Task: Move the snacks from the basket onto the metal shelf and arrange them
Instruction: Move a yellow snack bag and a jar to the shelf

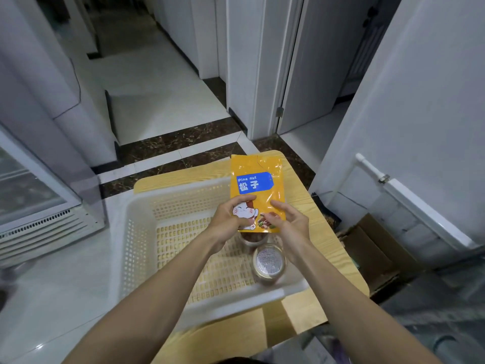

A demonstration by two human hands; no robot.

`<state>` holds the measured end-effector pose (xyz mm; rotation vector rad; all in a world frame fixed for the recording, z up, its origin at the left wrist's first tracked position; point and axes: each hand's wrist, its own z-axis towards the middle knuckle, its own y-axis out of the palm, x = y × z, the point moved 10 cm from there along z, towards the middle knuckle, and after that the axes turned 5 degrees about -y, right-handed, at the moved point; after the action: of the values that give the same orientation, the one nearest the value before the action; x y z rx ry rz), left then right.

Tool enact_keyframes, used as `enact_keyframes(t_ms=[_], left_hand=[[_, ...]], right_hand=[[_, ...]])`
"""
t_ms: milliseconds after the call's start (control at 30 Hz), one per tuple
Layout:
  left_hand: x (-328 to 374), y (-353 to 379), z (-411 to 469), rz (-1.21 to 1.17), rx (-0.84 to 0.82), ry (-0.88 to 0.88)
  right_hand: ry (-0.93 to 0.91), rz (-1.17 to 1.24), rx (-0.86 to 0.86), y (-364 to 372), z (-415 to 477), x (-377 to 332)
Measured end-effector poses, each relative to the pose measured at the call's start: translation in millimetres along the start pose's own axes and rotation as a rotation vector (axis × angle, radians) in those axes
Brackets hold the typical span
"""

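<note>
Pine nut pouch [256, 190] upright over white basket [136, 232] on desk [328, 248]. Left hand [228, 219]: fingers curled round its lower-left corner. Right hand [291, 224]: fingers loosely spread, touching the lower-right corner (no clear pinch). Foil-topped jar [269, 261] sits in the basket.

bare left forearm [157, 287], bare right forearm [341, 285], lean wrists, bare left hand [228, 219], bare right hand [291, 224]
</note>
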<state>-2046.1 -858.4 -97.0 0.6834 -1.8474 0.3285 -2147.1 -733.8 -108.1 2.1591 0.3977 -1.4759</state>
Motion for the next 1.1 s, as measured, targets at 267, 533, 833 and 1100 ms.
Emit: enact_keyframes(t_ms=[267,533,833,1100], left_hand=[[-2,-19,10,0.028,0.146,0.033],[-14,-34,36,0.262,0.232,0.076],[-21,-15,78,0.555,0.236,0.053],[-50,-15,117,0.555,0.279,0.003]], right_hand=[[0.002,0.021,0.155,-22,17,-5],[0.032,0.064,0.184,-27,35,-4],[0.053,0.097,0.197,-34,52,-13],[0.038,0.083,0.200,-39,60,-26]])
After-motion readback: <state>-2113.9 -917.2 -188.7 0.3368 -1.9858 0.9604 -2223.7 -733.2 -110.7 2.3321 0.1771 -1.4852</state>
